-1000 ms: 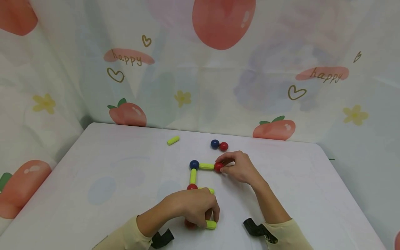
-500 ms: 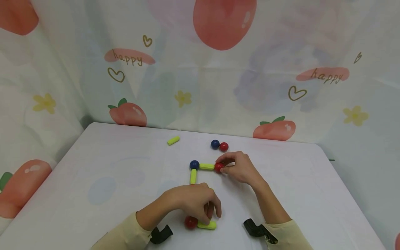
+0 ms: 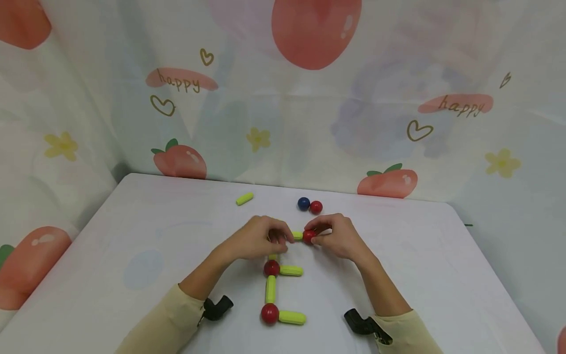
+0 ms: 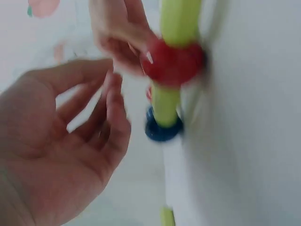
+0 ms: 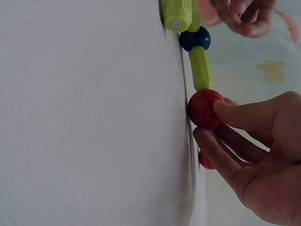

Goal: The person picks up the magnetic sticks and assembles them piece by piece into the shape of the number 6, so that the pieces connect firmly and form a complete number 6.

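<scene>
On the white table before me, a joined figure of balls and rods stretched away, its side pieces pointing right. My right hand pinched the far red ball between thumb and fingertips, presumably to keep that end of the far rod from shifting. My left hand hung over the far corner, fingers loosely bent, holding nothing; beneath it sat the corner blue ball (hidden from the head view, but plain at the right wrist). Nearer me, the middle red ball bore the middle side rod and the near red ball the near side rod, both roughly parallel to the far rod, perhaps for regularity. Beyond lay a loose rod and, side by side, a loose blue ball and a loose red ball, seemingly set back to leave working room. Compared with half a second earlier, my left hand had moved from the near side rod to the far corner, uncovering the middle red ball and covering the corner one; my right hand's pinch looked unchanged.
</scene>
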`<state>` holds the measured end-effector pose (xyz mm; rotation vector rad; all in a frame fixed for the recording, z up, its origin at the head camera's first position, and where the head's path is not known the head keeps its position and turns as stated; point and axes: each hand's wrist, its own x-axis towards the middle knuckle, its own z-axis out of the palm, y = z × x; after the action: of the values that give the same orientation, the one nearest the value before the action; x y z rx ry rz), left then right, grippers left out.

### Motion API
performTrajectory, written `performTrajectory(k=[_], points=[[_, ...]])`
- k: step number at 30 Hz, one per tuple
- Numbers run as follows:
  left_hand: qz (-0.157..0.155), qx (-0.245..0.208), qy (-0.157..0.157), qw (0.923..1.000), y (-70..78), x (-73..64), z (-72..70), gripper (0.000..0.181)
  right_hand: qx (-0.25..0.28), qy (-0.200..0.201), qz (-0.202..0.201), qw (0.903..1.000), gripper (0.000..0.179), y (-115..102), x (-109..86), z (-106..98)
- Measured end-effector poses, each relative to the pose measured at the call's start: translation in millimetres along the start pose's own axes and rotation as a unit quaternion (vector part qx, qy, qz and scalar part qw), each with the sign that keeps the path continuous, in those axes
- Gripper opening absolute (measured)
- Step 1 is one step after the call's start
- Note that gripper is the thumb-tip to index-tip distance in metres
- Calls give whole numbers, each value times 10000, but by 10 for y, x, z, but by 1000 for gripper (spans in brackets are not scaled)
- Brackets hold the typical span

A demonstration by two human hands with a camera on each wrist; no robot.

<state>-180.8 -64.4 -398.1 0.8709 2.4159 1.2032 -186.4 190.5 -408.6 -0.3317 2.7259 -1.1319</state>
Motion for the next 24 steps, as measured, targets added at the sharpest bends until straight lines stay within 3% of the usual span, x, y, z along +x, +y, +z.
performTrajectory(k=[3,6,8,14,24], points=[[-433,192,870,9951,-114,13,-53,18,-3,-12,54,10000,24,-4,0,5],[-777,251,1291,9883,-198,29,-50,22,-6,-31,99,9999,25,-5,-4,8],[-908,215,1315,9869,-232,49,-35,25,-7,-28,127,9999,25,-7,-8,8],[-1110,107,955,9892,-269,96,-8,28,-11,-9,163,9999,26,-6,-2,9],[-1107,301,904,9893,-284,118,-17,22,11,-40,105,9999,26,8,12,9]])
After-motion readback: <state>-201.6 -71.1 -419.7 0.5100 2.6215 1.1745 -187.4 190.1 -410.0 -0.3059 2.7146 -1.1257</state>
